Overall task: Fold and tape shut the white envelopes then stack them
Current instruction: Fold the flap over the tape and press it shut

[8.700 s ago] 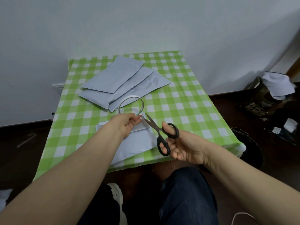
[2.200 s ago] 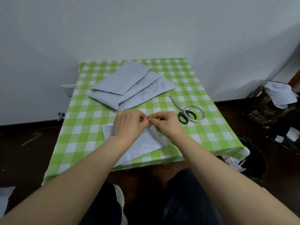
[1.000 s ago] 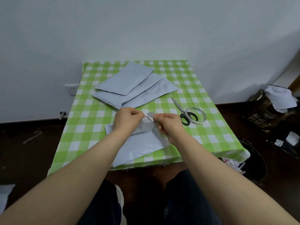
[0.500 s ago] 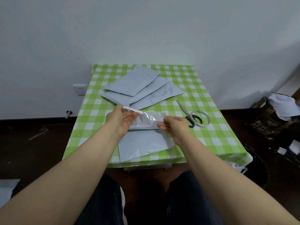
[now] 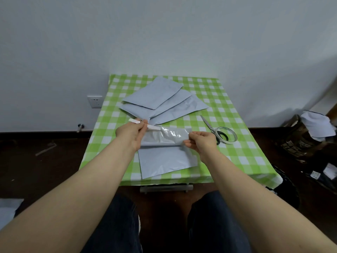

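Nearest the camera, the person's knees (image 5: 209,212) are showing in dark trousers below the table edge.

On the near part of the green checked tablecloth (image 5: 237,157) a white envelope (image 5: 166,161) is lying flat, its body reaching almost to the table's front edge. Its glossy flap (image 5: 166,136) is being held up off the body, not yet folded down.

The left hand (image 5: 131,133) is pinching a narrow white strip (image 5: 154,127) between thumb and fingertips at the flap's left end. The strip is running along the flap's upper edge and sticking out past the fingers. Whether it is tape or a backing liner cannot be told. The right hand (image 5: 201,141) is pinching the flap's right end, fingers curled round the edge. Both hands are closed on their items, neither idle.

Judged step: sealing this envelope — the flap is being prepared, the closure not yet made. The next move is calling for the flap to be brought down squarely over the body, the crease kept straight, then pressed flat along its full length; a skewed or wrinkled flap is the main risk, since the film looks thin and slack.

Just right of the right hand, scissors (image 5: 207,125) and a tape roll (image 5: 226,135) are lying together, touching. Further back, 3 envelopes (image 5: 158,103) are lying fanned and overlapping — the stack's likely place. A wall socket (image 5: 94,101) is showing beyond the table's left side.
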`<control>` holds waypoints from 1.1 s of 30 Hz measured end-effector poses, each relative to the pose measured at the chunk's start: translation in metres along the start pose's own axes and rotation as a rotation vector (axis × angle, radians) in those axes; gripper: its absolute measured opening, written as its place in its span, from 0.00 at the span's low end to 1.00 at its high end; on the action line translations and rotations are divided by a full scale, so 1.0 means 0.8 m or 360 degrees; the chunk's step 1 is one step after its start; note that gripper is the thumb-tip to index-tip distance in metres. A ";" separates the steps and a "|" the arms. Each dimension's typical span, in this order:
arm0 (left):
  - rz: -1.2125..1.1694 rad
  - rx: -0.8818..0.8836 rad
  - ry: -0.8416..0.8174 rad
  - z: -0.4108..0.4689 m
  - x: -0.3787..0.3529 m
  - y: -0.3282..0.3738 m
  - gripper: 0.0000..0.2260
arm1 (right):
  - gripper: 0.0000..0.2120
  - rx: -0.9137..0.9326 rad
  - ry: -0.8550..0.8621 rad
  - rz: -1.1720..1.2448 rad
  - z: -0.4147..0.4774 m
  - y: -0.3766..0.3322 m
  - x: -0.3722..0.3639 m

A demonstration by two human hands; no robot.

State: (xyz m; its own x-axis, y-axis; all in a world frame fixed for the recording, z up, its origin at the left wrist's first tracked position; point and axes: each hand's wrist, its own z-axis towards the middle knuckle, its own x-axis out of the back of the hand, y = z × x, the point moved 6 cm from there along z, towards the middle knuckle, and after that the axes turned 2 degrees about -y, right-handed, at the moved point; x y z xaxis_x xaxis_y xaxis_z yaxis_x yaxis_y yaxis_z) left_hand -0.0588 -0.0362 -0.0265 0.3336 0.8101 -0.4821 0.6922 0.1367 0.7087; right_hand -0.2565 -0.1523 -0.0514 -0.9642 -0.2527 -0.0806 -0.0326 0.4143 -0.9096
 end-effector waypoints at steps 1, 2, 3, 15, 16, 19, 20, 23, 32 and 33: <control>0.0036 -0.0070 0.0024 -0.003 0.002 0.006 0.06 | 0.04 0.0003 0.0027 -0.0017 0.000 0.000 0.002; 0.0081 -0.0135 0.0046 -0.007 0.004 0.011 0.07 | 0.05 0.0007 0.0051 -0.0030 0.000 0.000 0.003; 0.0118 -0.0188 0.0069 -0.009 0.005 0.017 0.07 | 0.05 0.0006 0.0077 -0.0048 0.000 0.001 0.004; -0.0029 -0.0617 0.0498 -0.005 0.051 0.097 0.12 | 0.05 -0.0047 0.0237 -0.0027 0.008 0.013 0.010; -0.0038 -0.0668 0.0530 -0.006 0.053 0.104 0.12 | 0.04 -0.0051 0.0242 -0.0026 0.008 0.014 0.010; -0.0039 -0.0754 0.0552 -0.011 0.053 0.116 0.11 | 0.04 -0.0085 0.0261 -0.0039 0.009 0.016 0.011; -0.0037 -0.0745 0.0525 -0.013 0.049 0.115 0.09 | 0.08 -0.0096 0.0268 -0.0059 0.008 0.016 0.011; -0.0038 -0.0618 0.0352 -0.022 0.024 0.097 0.06 | 0.16 0.0117 0.0352 -0.0367 0.004 0.002 0.015; 0.0248 -0.0125 -0.0275 -0.062 -0.096 0.001 0.07 | 0.08 0.0647 -0.0397 -0.0372 -0.056 -0.084 -0.018; 0.0281 -0.0102 -0.0311 -0.067 -0.107 -0.009 0.06 | 0.03 0.0671 -0.0378 -0.0413 -0.055 -0.087 -0.009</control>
State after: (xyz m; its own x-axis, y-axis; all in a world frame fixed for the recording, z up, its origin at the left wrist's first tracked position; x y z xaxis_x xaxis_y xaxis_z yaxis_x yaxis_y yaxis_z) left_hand -0.1261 -0.0761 0.0373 0.5667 0.7002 -0.4341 0.5725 0.0442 0.8187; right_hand -0.2588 -0.1404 0.0303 -0.8511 -0.5104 0.1229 -0.1061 -0.0621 -0.9924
